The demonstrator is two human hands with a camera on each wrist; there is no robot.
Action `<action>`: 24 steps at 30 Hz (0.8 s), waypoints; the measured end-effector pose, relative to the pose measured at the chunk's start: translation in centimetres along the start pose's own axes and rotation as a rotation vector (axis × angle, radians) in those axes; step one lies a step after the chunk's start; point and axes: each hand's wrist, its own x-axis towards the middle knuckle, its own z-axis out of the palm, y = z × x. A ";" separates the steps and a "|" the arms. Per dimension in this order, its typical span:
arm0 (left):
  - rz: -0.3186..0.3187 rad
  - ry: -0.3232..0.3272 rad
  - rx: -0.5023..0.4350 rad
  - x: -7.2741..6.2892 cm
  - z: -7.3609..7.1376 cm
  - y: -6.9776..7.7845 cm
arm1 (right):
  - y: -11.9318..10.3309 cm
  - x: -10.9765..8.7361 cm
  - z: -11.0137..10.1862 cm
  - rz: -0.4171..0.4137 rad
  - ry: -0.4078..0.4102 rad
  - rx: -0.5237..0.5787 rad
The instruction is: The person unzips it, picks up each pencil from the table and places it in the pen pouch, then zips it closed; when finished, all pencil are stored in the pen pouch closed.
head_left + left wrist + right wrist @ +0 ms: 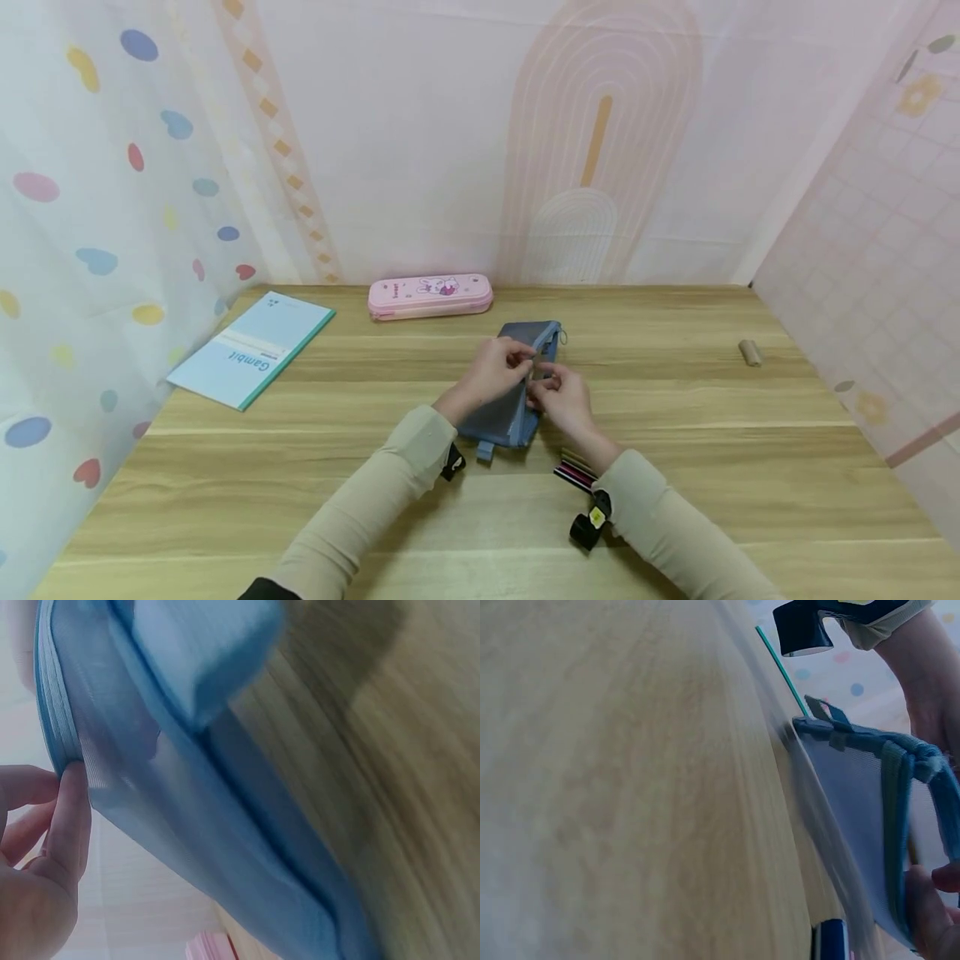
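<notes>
A blue mesh zipper pouch lies at mid-table, its zipper side facing up and parted between the two hands. My left hand pinches one zipper edge; in the left wrist view, thumb and fingers grip the blue zipper band. My right hand pinches the opposite edge of the opening, and the right wrist view shows its fingertips at the blue trim. What lies inside the pouch cannot be made out. Just below the right hand lie several pens or pencils, partly hidden by the right wrist.
A pink pencil case with a cartoon print sits against the back wall. To the left lies a light blue notebook marked "Gambit". A small tan cylinder stands apart at the right. Patterned curtains border the wooden table.
</notes>
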 end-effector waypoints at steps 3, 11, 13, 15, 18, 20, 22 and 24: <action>-0.006 0.018 0.001 -0.1 0.0 -0.2 | 0.0 -0.4 -0.3 -0.018 -0.034 -0.015; -0.020 0.033 -0.013 -0.1 -0.4 -0.4 | -0.6 -1.8 -2.9 -0.103 -0.170 -0.080; -0.026 0.027 -0.015 -0.1 -0.5 -0.5 | -0.6 -2.3 -4.0 -0.166 -0.215 -0.170; -0.027 0.023 -0.015 -0.2 -0.6 -0.6 | -0.3 -2.9 -5.2 -0.240 -0.272 -0.262; -0.022 0.020 -0.005 -0.3 -0.7 -0.8 | 0.2 -4.0 -7.3 -0.333 -0.372 -0.400; -0.016 0.015 0.000 -0.5 -0.8 -0.9 | 0.6 -4.7 -8.8 -0.342 -0.448 -0.451; -0.006 0.008 0.007 -0.6 -0.9 -1.0 | 1.0 -5.5 -10.3 -0.313 -0.512 -0.493; 0.011 0.000 0.015 -0.7 -0.9 -1.2 | 1.4 -6.2 -11.7 -0.273 -0.553 -0.527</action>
